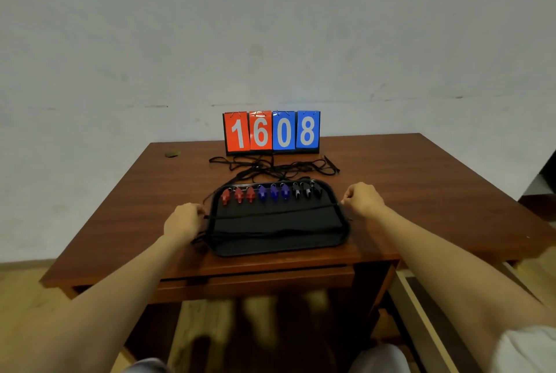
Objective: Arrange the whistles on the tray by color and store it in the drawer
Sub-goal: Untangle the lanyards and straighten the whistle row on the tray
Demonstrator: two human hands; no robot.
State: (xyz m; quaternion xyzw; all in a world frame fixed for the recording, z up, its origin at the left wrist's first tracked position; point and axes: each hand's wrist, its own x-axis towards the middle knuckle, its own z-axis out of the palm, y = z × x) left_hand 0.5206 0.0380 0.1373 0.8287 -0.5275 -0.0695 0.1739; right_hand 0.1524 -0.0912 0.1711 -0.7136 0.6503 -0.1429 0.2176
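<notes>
A black tray lies on the wooden desk near its front edge. Along its far side stand three red whistles, three blue whistles and three black whistles, grouped by colour from left to right. Black lanyard cords trail behind the tray in a tangle. A black cord is stretched straight across the tray. My left hand pinches its left end at the tray's left rim. My right hand pinches its right end at the right rim.
A flip scoreboard reading 1608 stands at the back of the desk against the wall. A small brownish object lies at the back left. A drawer front sits under the desk's front edge.
</notes>
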